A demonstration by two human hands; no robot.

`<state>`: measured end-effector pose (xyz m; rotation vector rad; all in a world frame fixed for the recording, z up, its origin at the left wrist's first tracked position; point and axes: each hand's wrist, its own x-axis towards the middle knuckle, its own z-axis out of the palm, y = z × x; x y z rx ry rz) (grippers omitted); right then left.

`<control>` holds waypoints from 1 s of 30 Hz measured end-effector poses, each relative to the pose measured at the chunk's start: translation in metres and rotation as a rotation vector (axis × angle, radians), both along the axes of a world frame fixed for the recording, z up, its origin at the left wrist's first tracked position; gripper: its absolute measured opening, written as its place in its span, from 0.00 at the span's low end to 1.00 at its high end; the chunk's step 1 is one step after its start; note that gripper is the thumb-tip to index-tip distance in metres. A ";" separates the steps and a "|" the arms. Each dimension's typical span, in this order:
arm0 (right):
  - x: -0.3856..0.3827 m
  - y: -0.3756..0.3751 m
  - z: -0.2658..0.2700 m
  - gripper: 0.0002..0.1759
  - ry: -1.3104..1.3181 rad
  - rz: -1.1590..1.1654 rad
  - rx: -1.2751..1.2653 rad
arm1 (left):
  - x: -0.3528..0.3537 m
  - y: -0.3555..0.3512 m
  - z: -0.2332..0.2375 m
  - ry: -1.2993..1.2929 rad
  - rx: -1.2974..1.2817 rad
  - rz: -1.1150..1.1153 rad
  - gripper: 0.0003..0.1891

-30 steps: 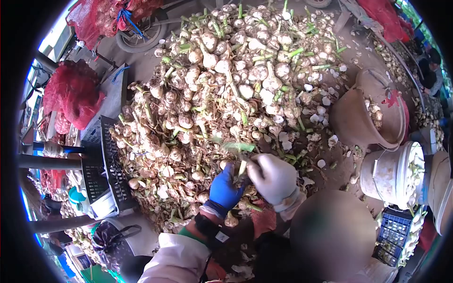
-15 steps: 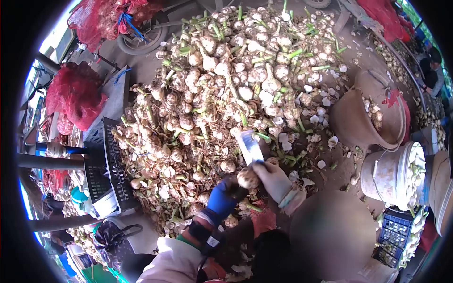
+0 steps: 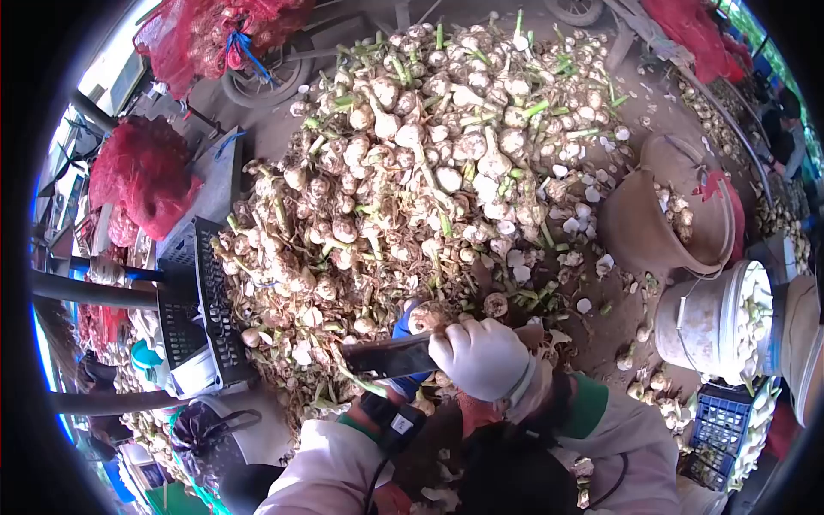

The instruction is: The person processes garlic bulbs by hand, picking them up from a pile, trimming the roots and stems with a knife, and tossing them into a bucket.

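Gripping a knife (image 3: 388, 357), the right hand (image 3: 481, 359), white-gloved, was closed with the handle hidden inside. Blade lay across the front of the left hand (image 3: 408, 383), tip out to the left, dark flat side showing.

Left hand, blue-gloved, was closed on a garlic bulb (image 3: 428, 318); the blade hid part of that grip. Bulb sat just beyond the blade, by the right hand's fingers. Couldn't tell if the edge touched it.

Green stem (image 3: 367, 383) was near the blade tip, on the near side. Loose bulb (image 3: 495, 304) lay just beyond the right hand. Black wrist strap (image 3: 402, 421) with a white label was on the left wrist.

Garlic pile (image 3: 386, 206) spread out beyond both hands. Black crate (image 3: 209, 296) stood well left of them. Tan tub (image 3: 633, 219) was far right and beyond, bulbs inside; white bucket (image 3: 697, 319) right, blue crate (image 3: 719, 421) right and nearer the body.
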<state>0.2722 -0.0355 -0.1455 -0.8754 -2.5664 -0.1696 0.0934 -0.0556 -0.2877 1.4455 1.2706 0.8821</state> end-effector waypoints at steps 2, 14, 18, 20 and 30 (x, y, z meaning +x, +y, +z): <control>0.014 0.014 -0.019 0.09 -0.106 0.070 -0.228 | -0.003 -0.011 -0.016 -0.374 -0.243 0.075 0.09; 0.087 0.043 -0.066 0.09 0.677 -0.720 -0.821 | 0.004 0.028 0.059 0.695 0.357 0.178 0.26; 0.073 0.010 -0.095 0.12 0.562 -0.686 -0.913 | -0.098 0.012 -0.046 1.299 -0.051 0.301 0.24; 0.054 0.007 -0.094 0.12 0.518 -0.640 -1.002 | -0.089 0.000 -0.024 0.846 -0.262 0.245 0.19; 0.011 0.024 -0.050 0.10 0.317 -0.273 -0.669 | -0.006 -0.004 0.089 0.337 0.244 0.295 0.16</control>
